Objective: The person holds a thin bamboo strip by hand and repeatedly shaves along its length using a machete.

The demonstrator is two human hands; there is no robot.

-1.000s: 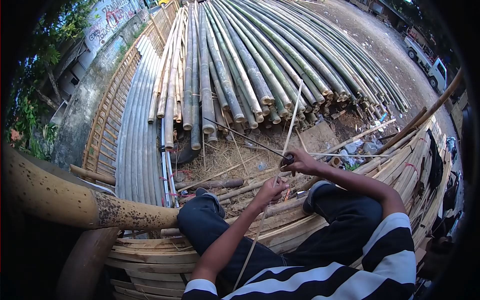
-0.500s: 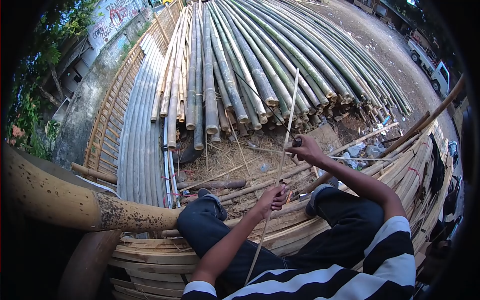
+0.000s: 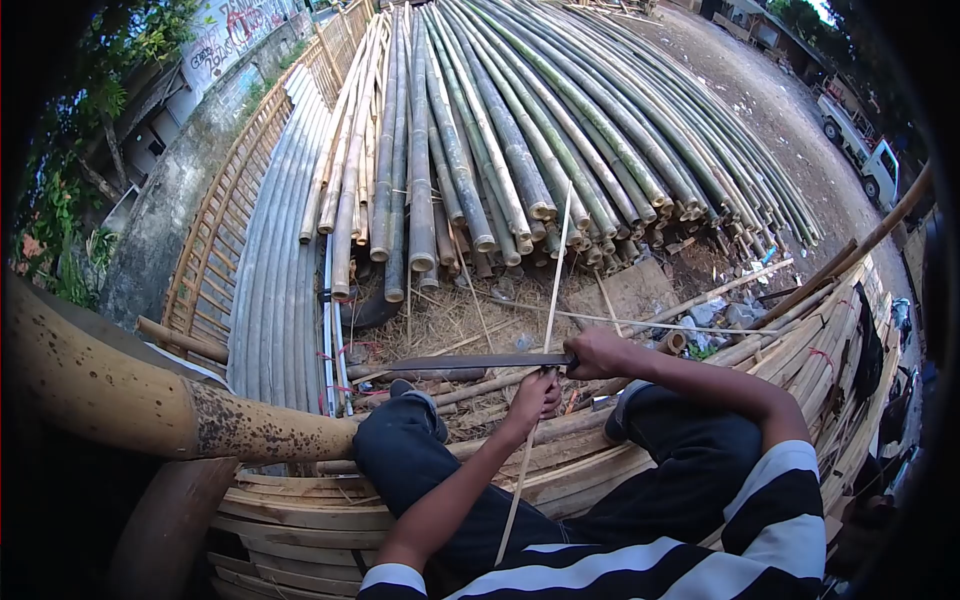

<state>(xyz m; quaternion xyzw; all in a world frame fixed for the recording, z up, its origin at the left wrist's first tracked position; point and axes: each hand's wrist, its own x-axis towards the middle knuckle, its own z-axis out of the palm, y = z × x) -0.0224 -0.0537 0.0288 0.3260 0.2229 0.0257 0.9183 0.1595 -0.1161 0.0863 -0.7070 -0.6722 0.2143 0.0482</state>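
Note:
My left hand (image 3: 535, 400) is closed around a thin bamboo strip (image 3: 556, 285), which stands tilted from my lap up past my hands. In my right hand (image 3: 597, 354) is the dark handle of a long machete (image 3: 470, 361). Its blade points left, nearly level, and crosses the strip just above my left fist. Whether the edge touches the strip or only passes by it, I cannot tell. Both hands are in front of my bent knees.
A big stack of bamboo poles (image 3: 520, 170) fans out ahead. Split bamboo slats (image 3: 300, 520) lie under and beside me. A thick spotted bamboo pole (image 3: 270, 425) juts in from the left. Corrugated sheeting (image 3: 275, 250) and a bamboo fence (image 3: 215, 220) stand at left; a parked truck (image 3: 880, 170) is far right.
My right hand has come down toward the left one, and the machete blade has swung from pointing up and away to nearly level across the strip. The strip's top sits lower and further left.

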